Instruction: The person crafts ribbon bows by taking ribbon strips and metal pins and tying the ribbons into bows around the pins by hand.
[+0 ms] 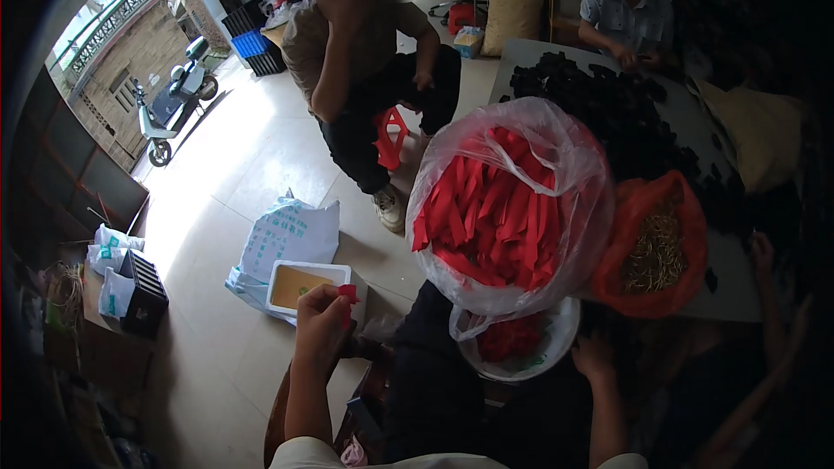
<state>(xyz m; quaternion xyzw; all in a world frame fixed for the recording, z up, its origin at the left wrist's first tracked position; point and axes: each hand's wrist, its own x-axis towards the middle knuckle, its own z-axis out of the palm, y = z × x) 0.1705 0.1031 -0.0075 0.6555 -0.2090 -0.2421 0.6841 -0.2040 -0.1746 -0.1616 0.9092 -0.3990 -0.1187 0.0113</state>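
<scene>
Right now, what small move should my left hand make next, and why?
Probably ease the red piece over the white box: the left hand pinches it by that box's near corner in view, while the right hand is beside the white bowl.

The clear bag [584, 208] partly hides the basin [561, 349] — shadow blurs the right fingers [582, 349].

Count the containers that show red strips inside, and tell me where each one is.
2: the clear bag in the middle, and the bowl just below it in the picture, beside the right hand. Others may be hidden.
</scene>
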